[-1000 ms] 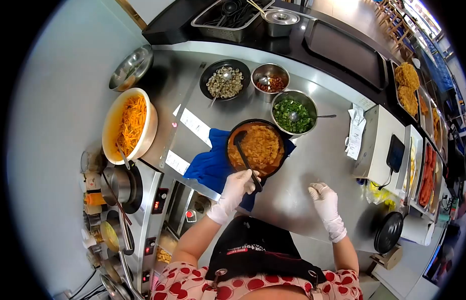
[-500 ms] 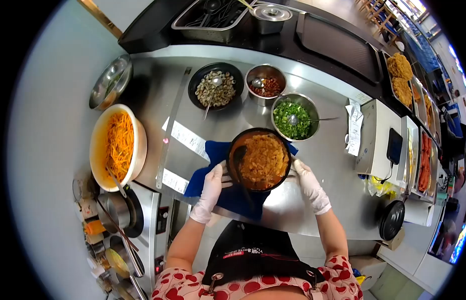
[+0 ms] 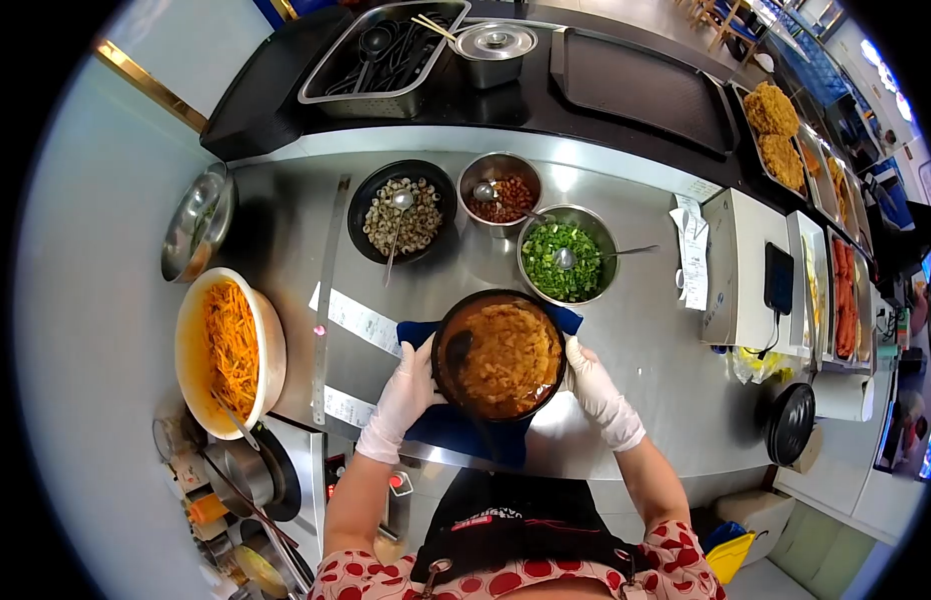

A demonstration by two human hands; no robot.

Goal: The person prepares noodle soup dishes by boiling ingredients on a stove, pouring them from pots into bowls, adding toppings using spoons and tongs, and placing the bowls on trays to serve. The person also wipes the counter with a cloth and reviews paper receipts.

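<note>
A black bowl [image 3: 441, 372] full of reddish-brown stew, with a black ladle [image 3: 458, 349] in it, is between my two gloved hands over a blue cloth [image 3: 483, 437]. My left hand [image 3: 405, 391] grips its left side, fingers partly under the rim. On the right side my right hand [image 3: 594, 384] holds the bowl's edge. Just beyond it stand a metal bowl of chopped green onions [image 3: 563, 262], a metal bowl of reddish nuts [image 3: 506, 198] and a black bowl of pale sliced rings [image 3: 408, 222], each with a spoon.
A large bowl of orange shreds [image 3: 233, 345] and a tilted metal bowl [image 3: 199, 222] are at the left, above pots. Paper slips [image 3: 361, 322] lie on the steel counter. A white box [image 3: 748, 262] with a phone, food trays and black plates [image 3: 790, 424] are at the right.
My left hand has let go of the ladle and taken the bowl's left side; my right hand has come in to its right side. The bowl now looks larger and closer, and the view has shifted.
</note>
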